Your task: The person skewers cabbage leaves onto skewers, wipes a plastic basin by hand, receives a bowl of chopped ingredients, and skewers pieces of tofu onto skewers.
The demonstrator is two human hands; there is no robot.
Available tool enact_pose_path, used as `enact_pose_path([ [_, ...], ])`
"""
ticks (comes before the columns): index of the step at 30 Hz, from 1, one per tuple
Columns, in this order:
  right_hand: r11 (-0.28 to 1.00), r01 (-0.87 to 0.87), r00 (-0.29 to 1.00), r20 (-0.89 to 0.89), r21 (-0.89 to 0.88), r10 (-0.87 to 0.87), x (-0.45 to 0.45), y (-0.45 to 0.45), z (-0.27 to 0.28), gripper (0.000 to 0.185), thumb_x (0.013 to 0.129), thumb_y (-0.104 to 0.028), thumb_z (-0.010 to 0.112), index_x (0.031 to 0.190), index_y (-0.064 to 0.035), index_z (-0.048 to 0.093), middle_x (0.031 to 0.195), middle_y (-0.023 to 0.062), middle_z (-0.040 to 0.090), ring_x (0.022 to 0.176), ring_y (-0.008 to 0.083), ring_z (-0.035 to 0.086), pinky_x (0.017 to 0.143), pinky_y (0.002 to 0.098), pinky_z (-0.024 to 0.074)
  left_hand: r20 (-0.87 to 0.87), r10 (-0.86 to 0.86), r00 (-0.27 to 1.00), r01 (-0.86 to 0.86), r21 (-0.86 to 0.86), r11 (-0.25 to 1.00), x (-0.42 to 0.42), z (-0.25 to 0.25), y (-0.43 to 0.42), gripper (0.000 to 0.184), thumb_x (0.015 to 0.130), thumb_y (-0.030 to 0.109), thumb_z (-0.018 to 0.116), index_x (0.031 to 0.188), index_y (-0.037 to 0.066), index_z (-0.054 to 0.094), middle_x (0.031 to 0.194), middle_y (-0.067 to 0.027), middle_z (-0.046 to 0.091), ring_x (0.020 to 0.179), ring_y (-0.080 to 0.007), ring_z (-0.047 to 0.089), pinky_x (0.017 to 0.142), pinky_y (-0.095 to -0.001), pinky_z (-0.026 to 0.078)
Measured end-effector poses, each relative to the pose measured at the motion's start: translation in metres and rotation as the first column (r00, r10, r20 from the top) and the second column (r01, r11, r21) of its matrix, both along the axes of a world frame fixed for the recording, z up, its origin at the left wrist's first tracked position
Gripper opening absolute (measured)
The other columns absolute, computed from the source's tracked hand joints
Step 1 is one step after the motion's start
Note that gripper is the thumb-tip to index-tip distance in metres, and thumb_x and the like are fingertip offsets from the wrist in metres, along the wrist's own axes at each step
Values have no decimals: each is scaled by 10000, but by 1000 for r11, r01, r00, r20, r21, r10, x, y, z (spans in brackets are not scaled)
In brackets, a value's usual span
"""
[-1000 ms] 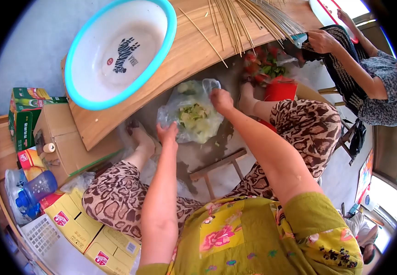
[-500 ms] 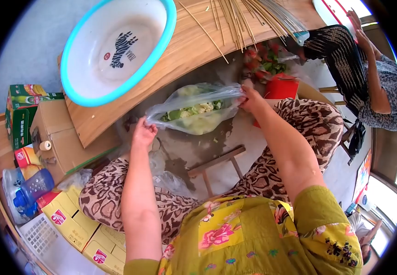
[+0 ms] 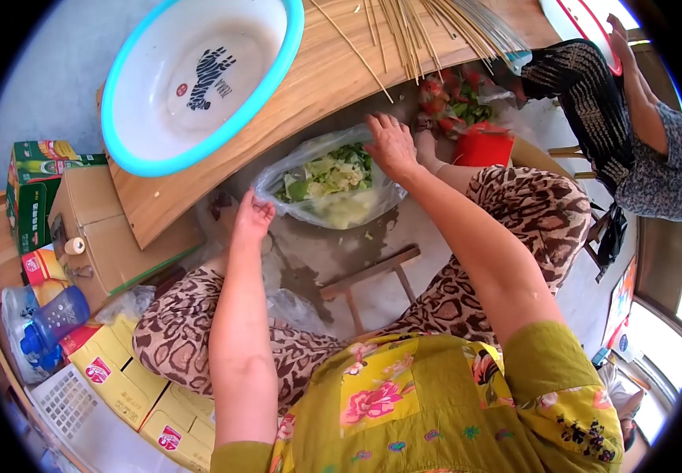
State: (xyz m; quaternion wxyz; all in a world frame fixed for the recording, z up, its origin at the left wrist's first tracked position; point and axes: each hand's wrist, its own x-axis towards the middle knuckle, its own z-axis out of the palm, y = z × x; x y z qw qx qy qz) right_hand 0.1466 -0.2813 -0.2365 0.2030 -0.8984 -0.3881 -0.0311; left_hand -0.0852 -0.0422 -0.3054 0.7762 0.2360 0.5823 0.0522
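Left hand (image 3: 252, 217): fingers closed on the left rim of a bag. Right hand (image 3: 393, 146): open, fingers extended, back upward, at the bag's right rim; palm hidden. Clear plastic bag (image 3: 349, 212), one: between the two hands, mouth spread. Chopped greens (image 3: 331, 175): inside it, between the hands. Red container (image 3: 484, 148): right of the right hand. Wooden table (image 3: 317, 83): beyond both hands. Blue-rimmed basin (image 3: 152, 167): on it, beyond the left hand. Thin sticks (image 3: 471, 24): on it, beyond the right.
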Motion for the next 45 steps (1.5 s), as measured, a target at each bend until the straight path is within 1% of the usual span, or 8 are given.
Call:
enact_pose_path([
  [3,972,60,997,-41,-228,-72,20,4,-60,245,732,-110,661,970,-84,609,855,69,612,845,238,583,748,380,449,-9,-21,1000,21,6,1000,-3,1,6,263,818,363,648,826,124,539,787,-39,549,736,-187,530,658,-325,471],
  [6,702,709,78,-997,64,12,48,-1,-104,143,791,-171,611,848,-45,650,593,64,581,488,145,555,497,302,459,3,-83,997,83,27,996,-9,-4,9,262,825,370,639,832,125,547,776,-35,551,719,-179,538,638,-313,472],
  [13,977,152,972,-200,152,-120,22,0,-5,140,791,-185,589,867,-69,605,967,119,635,899,317,589,739,410,474,-268,-82,960,220,540,813,8,31,-20,149,841,232,626,884,94,585,772,-36,571,703,-168,575,587,-293,478],
  [16,975,32,949,-314,219,39,2,5,20,123,811,-192,549,867,-95,598,862,146,634,824,353,594,702,444,474,-452,-118,884,440,891,-111,15,53,-42,157,818,140,607,960,76,590,868,-85,603,730,-238,591,642,-329,486],
  [28,808,-538,617,-765,-239,185,-54,-53,-48,147,777,-144,545,831,-60,653,748,123,649,756,303,644,657,404,517,-578,-794,192,756,602,-256,-3,6,-118,224,815,211,506,921,56,627,840,-179,635,856,-385,588,746,-434,475],
  [33,782,591,368,-797,-197,-479,-84,-54,-43,274,764,-281,662,827,-15,637,763,137,648,768,276,642,697,390,499,-474,-691,545,783,583,218,-14,-11,-145,209,804,217,566,858,21,614,730,-140,651,631,-282,632,654,-381,501],
  [37,615,727,224,-742,-304,-632,-98,-46,-30,454,715,-333,730,993,2,598,901,175,645,840,302,628,739,384,480,-420,-303,856,457,337,823,-5,5,-160,193,790,180,681,793,27,563,666,-58,591,491,-157,586,406,-270,451],
  [45,461,802,-24,-793,-379,-609,-109,-58,-110,357,729,-282,728,777,2,516,763,146,560,644,233,567,465,406,451,-465,-160,871,244,126,962,-4,-6,-144,344,747,200,715,943,33,486,725,-87,545,461,-173,521,380,-283,430],
])
